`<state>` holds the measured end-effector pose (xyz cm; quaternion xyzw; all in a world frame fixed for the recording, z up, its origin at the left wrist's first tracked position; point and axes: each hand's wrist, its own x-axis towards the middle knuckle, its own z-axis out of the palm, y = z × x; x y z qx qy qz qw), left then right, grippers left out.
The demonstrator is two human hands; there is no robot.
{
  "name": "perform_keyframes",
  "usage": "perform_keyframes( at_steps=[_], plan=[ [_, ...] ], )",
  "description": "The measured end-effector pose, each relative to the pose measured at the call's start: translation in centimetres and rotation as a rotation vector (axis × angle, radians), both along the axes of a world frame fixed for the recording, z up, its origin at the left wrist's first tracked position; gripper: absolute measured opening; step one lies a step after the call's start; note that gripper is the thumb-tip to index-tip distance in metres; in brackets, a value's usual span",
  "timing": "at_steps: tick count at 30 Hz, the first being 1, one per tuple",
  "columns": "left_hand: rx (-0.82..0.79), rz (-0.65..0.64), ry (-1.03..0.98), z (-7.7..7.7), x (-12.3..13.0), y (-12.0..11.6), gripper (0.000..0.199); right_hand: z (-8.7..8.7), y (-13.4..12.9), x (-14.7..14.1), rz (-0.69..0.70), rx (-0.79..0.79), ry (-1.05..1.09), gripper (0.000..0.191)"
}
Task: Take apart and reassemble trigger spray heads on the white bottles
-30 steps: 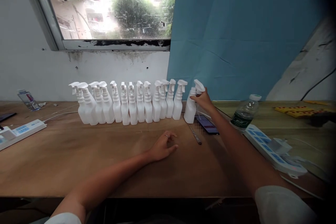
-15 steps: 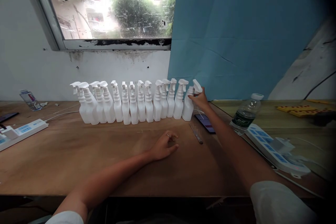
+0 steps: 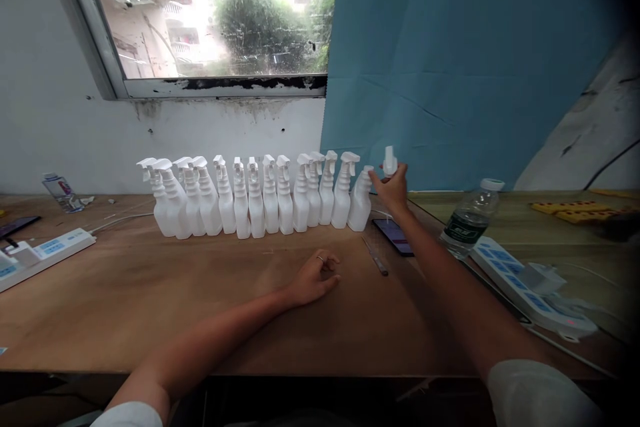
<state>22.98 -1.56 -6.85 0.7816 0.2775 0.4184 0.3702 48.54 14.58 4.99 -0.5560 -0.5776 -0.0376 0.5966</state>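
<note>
In my right hand (image 3: 393, 189) is a white trigger spray head (image 3: 390, 161), gripped upright by its lower part. Just left of it stands a headless white bottle (image 3: 360, 203), its neck bare; my fingers are close to that neck, and whether they touch it I cannot tell. Several white spray bottles with their heads on, one of them a spray bottle (image 3: 342, 195) beside the headless one, form a row to the left. My left hand (image 3: 315, 278), with a ring on one finger, rests on the brown table, fingers loosely bent and apart, holding nothing.
A thin knife-like tool (image 3: 376, 257) and a phone (image 3: 394, 236) lie near my right forearm. Farther right are a water bottle (image 3: 469, 220) and a power strip (image 3: 530, 293). Another power strip (image 3: 47, 255) and a clear bottle (image 3: 63, 193) are at the left.
My right hand has moved slightly right, and the spray head has come away from the rightmost bottle and turned more upright. My left hand stays put.
</note>
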Motion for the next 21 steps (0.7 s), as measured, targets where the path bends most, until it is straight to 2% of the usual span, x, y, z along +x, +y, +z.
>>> perform_keyframes(
  at_steps=[2,4,6,8,10,13,17,21],
  plan=[
    [-0.018,0.008,-0.016,-0.3,0.1,0.2,0.027,1.1,-1.6,-0.1,-0.078,0.168,-0.003,0.039],
    [-0.076,0.018,-0.047,-0.4,0.2,0.3,0.026,2.1,-3.8,-0.7,-0.085,0.284,-0.020,0.033],
    [-0.199,0.024,-0.101,-0.4,0.1,0.4,0.028,2.6,-6.3,-1.9,0.007,0.310,-0.071,0.034],
    [-0.365,0.015,-0.175,-0.2,-0.2,0.6,0.032,2.3,-8.9,-3.8,0.095,0.239,-0.153,0.037],
    [-0.508,-0.003,-0.300,0.1,-0.8,0.9,0.037,1.0,-11.0,-6.0,0.203,0.184,-0.335,0.035],
    [-0.644,-0.044,-0.517,0.7,-2.4,1.7,0.045,-2.3,-13.0,-9.1,0.395,0.103,-0.672,0.032],
    [-0.731,-0.093,-0.643,1.4,-4.5,2.6,0.064,-6.7,-13.6,-11.2,0.576,-0.092,-0.790,0.039],
    [-0.722,-0.103,-0.595,1.6,-4.9,2.9,0.070,-9.1,-13.3,-11.1,0.608,-0.108,-0.828,0.043]
  ],
)
